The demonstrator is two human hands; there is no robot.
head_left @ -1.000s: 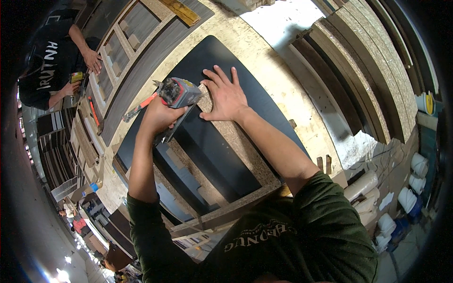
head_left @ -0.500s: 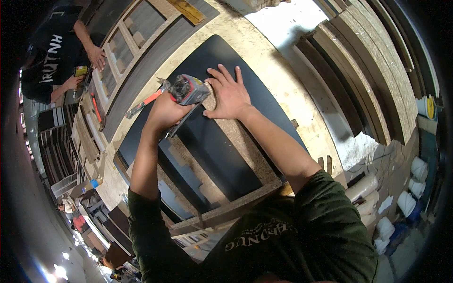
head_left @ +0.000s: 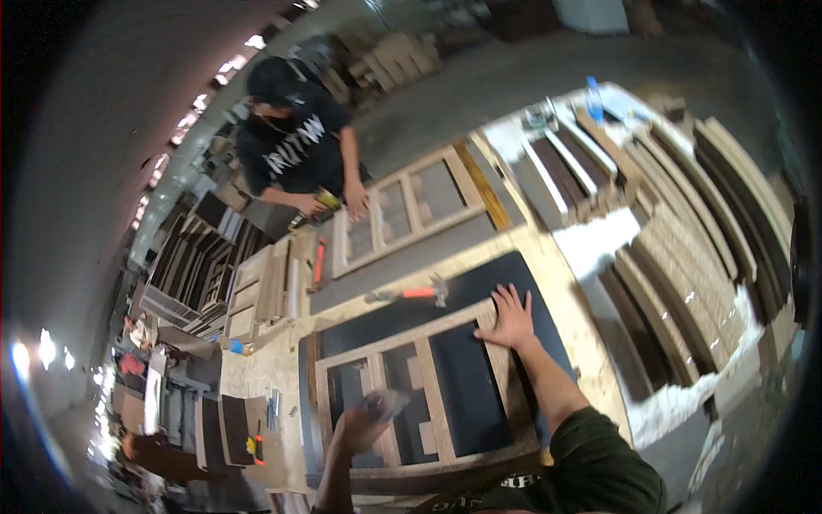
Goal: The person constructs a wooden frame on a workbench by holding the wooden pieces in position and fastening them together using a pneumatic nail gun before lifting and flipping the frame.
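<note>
A light particle-board frame [head_left: 425, 377] with crossbars lies on a dark panel [head_left: 488, 278] in front of me. My right hand [head_left: 514, 319] rests with fingers spread on the frame's far right corner. Low over the frame's left part, my left hand [head_left: 355, 433] grips a grey nail gun [head_left: 385, 404], both blurred by motion. Beyond the frame's far rail, a claw hammer [head_left: 419, 293] with an orange-red handle lies on the dark panel.
Across the table a person [head_left: 295, 146] in a dark shirt holds a yellow-and-black power tool [head_left: 325, 201] beside another frame [head_left: 411, 206]. Curved boards [head_left: 668, 291] are stacked at right. Another orange-handled tool [head_left: 319, 259] and a utility knife [head_left: 257, 447] lie at left.
My view has lifted and swung, showing more of the room. The nail gun in my left hand has moved from the far rail toward the frame's near left. My right hand stays at the corner.
</note>
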